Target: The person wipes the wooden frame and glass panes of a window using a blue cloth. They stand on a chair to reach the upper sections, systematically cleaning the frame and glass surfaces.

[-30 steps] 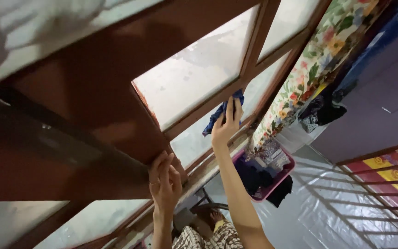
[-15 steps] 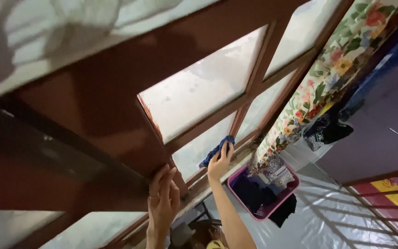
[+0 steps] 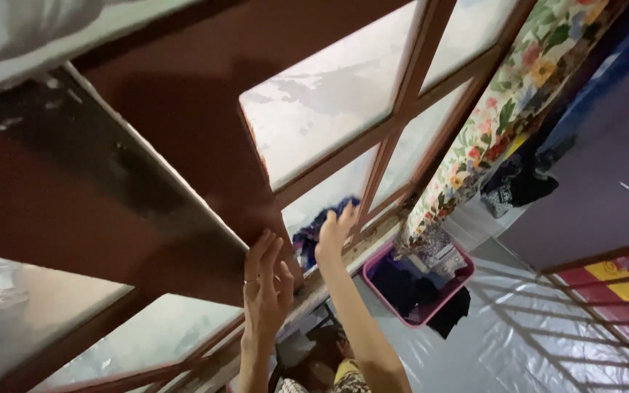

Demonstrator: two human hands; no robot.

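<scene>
On lower pane [image 3: 313, 207]: right hand [image 3: 331, 234] presses blue cloth [image 3: 314, 225]; left hand [image 3: 266, 286] braces frame [image 3: 205, 175].

— Where are the hands? 
— The left hand [image 3: 266, 284] lies flat on the brown wooden window frame [image 3: 205, 175]; right of it, the right hand [image 3: 333, 231] presses a crumpled blue cloth [image 3: 314, 229] against the lower frosted glass pane [image 3: 322, 200].
— And beyond? 
— A flowered fabric curtain [image 3: 504, 109] hangs right of the panes (a pink plastic laundry basket [image 3: 418, 280] below it).

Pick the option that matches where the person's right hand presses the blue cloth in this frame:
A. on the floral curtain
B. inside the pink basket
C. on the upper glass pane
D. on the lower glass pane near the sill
D. The right hand holds the blue cloth flat against the lower glass pane, just above the sill; the floral curtain and pink basket lie off to the side, untouched.
</scene>
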